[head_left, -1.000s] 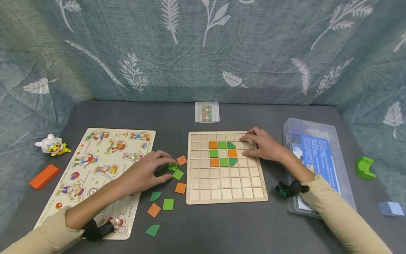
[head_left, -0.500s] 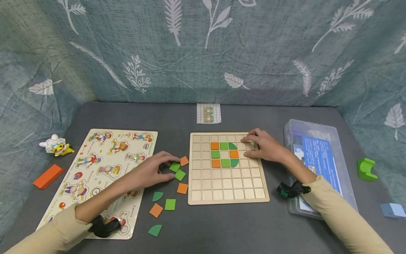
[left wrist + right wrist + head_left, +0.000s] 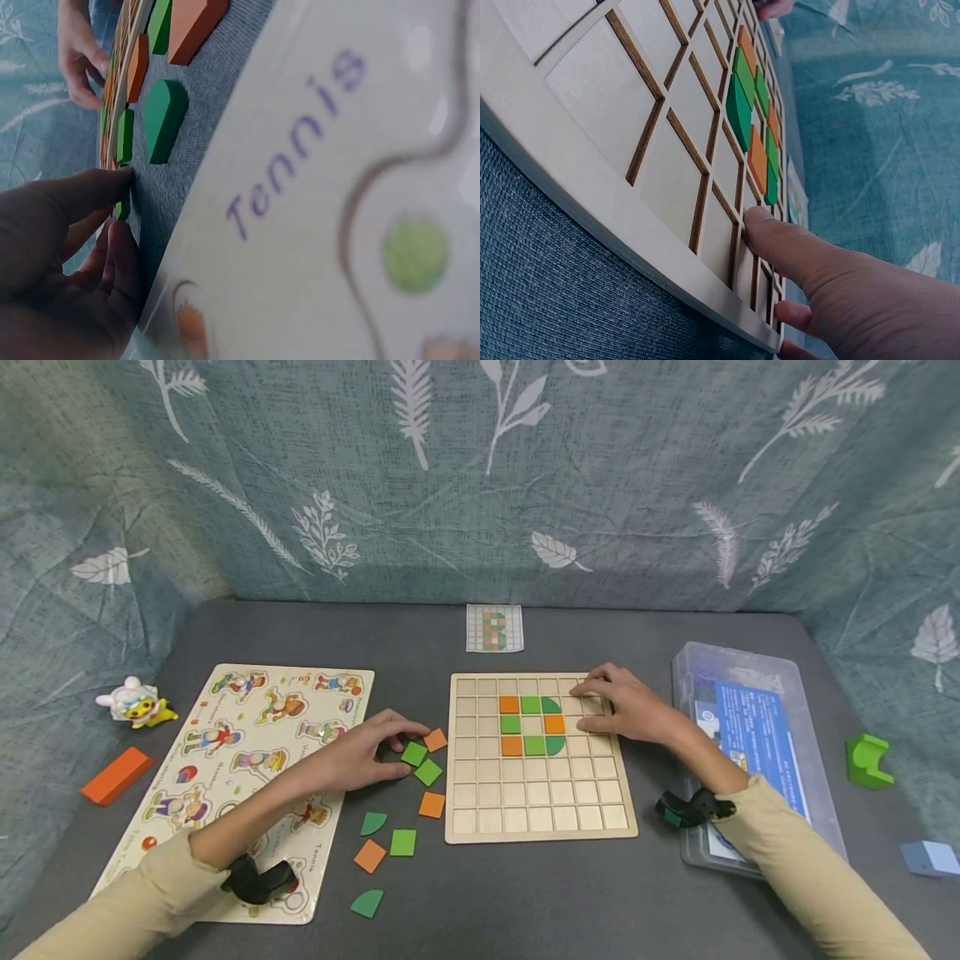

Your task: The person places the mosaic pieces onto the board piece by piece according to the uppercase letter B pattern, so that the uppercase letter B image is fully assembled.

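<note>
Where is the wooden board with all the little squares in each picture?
Head view: the pale wooden grid board lies in the middle of the table, right hand resting on it.
Left wrist view: only its thin edge shows, upper left.
Right wrist view: it fills the left side, seen close and slanted.
Shared landmark: the orange and green tiles set in the board.

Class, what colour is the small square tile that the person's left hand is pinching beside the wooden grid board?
Green: the small square tile in the left hand, clearest in the head view.
</note>
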The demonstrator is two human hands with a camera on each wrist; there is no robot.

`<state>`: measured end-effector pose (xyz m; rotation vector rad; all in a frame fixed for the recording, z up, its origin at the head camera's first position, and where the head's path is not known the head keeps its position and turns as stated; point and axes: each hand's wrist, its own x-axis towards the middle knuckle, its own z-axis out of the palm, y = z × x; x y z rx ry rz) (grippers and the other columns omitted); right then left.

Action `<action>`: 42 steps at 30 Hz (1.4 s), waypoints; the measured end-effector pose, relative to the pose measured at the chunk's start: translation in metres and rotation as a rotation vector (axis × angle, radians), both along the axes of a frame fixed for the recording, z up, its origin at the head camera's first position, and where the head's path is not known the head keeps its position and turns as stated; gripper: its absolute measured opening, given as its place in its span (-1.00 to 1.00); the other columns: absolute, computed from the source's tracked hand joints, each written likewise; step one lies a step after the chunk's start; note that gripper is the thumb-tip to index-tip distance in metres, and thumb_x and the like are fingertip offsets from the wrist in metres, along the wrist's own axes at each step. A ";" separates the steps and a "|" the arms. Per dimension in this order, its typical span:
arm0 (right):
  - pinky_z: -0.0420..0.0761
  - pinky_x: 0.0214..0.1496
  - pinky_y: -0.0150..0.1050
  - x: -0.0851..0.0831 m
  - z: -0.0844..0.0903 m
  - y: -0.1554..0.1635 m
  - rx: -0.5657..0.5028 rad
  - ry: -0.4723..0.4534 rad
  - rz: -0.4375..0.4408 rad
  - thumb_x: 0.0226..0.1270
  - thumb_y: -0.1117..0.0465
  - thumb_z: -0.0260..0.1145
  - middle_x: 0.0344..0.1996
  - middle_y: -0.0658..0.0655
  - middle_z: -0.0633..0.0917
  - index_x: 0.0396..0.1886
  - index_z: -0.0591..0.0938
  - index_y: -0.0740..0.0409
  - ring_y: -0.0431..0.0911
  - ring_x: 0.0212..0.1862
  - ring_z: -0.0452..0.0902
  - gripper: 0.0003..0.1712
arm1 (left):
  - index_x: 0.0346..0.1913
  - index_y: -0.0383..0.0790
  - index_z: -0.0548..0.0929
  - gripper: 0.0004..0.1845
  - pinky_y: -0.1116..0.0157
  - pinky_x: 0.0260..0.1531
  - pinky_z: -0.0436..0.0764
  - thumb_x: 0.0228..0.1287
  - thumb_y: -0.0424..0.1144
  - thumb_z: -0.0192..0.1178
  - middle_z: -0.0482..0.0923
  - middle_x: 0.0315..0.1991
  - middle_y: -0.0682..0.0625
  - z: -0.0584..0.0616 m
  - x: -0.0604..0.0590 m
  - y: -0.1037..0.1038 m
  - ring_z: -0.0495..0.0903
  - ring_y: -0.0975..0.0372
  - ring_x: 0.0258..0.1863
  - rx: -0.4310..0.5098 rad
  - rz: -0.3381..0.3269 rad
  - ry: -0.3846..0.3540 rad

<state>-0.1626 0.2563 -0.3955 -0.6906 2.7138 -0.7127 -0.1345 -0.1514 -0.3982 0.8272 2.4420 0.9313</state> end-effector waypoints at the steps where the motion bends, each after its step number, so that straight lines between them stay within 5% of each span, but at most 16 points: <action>1: 0.38 0.03 0.06 0.000 0.000 0.000 0.000 -0.002 -0.002 0.25 0.07 0.40 0.16 0.30 0.42 0.19 0.58 0.08 0.16 0.12 0.33 -0.48 | 0.27 -0.20 0.50 -0.47 0.32 -0.18 0.46 0.23 -0.30 0.31 0.46 -0.02 -0.09 -0.001 0.001 0.000 0.44 0.26 -0.16 0.000 0.002 0.008; 16: 0.39 0.04 0.09 0.000 -0.001 0.001 -0.003 -0.009 -0.007 0.27 0.05 0.37 0.18 0.29 0.41 0.20 0.57 0.07 0.17 0.14 0.32 -0.49 | 0.24 -0.22 0.52 -0.49 0.34 -0.26 0.43 0.20 -0.31 0.33 0.46 -0.15 -0.02 -0.003 0.005 0.008 0.40 0.30 -0.26 -0.018 0.069 0.089; 25: 0.39 0.02 0.06 0.000 -0.002 0.001 -0.006 -0.010 -0.009 0.27 0.06 0.38 0.17 0.29 0.42 0.20 0.57 0.07 0.16 0.13 0.33 -0.49 | -0.02 -0.17 0.65 -0.68 0.31 -0.26 0.52 0.14 -0.25 0.39 0.60 -0.20 0.00 0.006 0.006 0.011 0.50 0.29 -0.28 0.013 0.166 0.157; 34: 0.38 0.01 0.04 0.000 0.002 0.001 0.003 -0.009 -0.021 0.24 0.07 0.40 0.17 0.28 0.42 0.20 0.58 0.07 0.15 0.12 0.33 -0.48 | -0.19 -0.05 0.74 -0.81 0.40 -0.30 0.49 0.13 -0.14 0.40 0.61 -0.28 0.09 0.016 0.014 0.076 0.51 0.32 -0.33 0.009 -0.048 0.167; 42: 0.38 0.00 0.02 0.001 0.000 0.001 0.003 -0.011 -0.011 0.26 0.06 0.39 0.16 0.28 0.42 0.20 0.58 0.07 0.14 0.10 0.33 -0.48 | -0.27 -0.06 0.75 -0.85 0.38 -0.24 0.52 0.12 -0.12 0.40 0.65 -0.29 0.09 0.012 0.015 0.112 0.53 0.30 -0.30 -0.057 -0.147 0.301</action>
